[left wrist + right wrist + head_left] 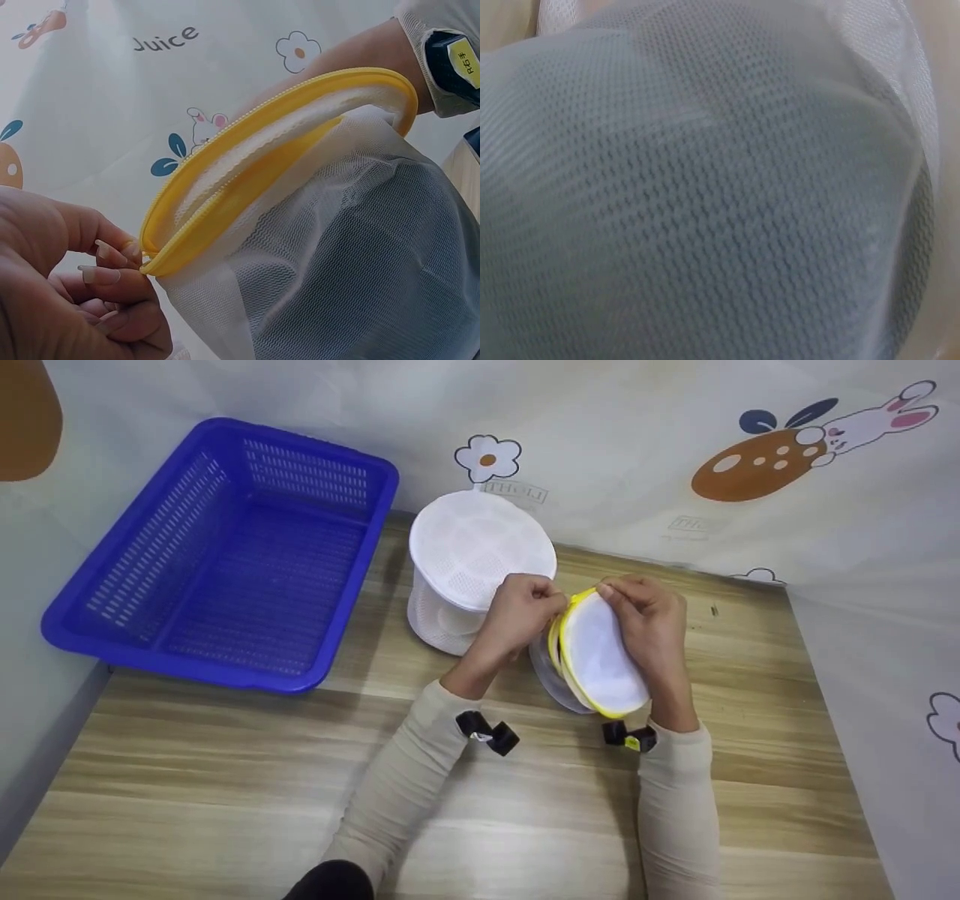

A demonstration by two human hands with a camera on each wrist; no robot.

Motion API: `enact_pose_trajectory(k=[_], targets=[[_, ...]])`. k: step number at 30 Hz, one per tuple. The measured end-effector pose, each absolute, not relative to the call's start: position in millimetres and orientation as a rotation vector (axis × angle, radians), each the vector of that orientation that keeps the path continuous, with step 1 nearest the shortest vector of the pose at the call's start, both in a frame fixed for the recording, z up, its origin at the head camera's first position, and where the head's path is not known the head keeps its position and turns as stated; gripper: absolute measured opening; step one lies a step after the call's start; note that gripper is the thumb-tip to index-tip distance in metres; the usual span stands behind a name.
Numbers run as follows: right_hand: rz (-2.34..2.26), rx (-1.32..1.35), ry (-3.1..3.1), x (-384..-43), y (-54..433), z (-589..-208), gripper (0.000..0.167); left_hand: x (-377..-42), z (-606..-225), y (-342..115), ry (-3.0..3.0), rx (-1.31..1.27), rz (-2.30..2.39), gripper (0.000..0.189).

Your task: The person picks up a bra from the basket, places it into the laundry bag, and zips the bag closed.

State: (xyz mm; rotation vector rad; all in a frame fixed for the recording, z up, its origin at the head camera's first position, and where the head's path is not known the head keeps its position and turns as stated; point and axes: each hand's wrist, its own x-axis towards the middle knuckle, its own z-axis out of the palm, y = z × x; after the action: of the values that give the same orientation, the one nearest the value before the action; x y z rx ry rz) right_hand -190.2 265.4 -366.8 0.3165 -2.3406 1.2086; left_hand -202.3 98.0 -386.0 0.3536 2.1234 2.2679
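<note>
A mesh laundry bag (604,652) with a yellow zipper is held up over the table between both hands. My left hand (519,613) pinches the end of the yellow zipper (169,259) between thumb and fingers. The zipper's two yellow bands stand apart, leaving a gap along the rim. With thumb and fingers, my right hand (651,619) grips the bag's rim on the other side. Grey-white mesh (720,180) fills most of the right wrist view, so the right fingers are hidden there.
Behind my left hand stands a round white mesh bag (480,547) with a flat top. A blue plastic basket (300,682) with slotted walls sits at the left. Wood-grain table (247,780) lies in front, and a printed cloth wall (615,442) rises behind.
</note>
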Motion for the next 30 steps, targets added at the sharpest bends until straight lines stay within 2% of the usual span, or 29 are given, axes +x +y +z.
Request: enact_pose_trajectory(k=[8, 12, 30], targets=[[1.217, 0.335, -2.319, -212, 285, -394, 0.01, -203, -386, 99, 2.13, 0.352, 2.273, 0.026], [1.221, 0.378, -2.317, -212, 288, -394, 0.012, -203, -387, 99, 2.135, 0.361, 2.275, 0.028], [1.2, 0.213, -2.343, -214, 297, -393, 0.015, -201, -385, 99, 2.063, 0.318, 2.279, 0.024]])
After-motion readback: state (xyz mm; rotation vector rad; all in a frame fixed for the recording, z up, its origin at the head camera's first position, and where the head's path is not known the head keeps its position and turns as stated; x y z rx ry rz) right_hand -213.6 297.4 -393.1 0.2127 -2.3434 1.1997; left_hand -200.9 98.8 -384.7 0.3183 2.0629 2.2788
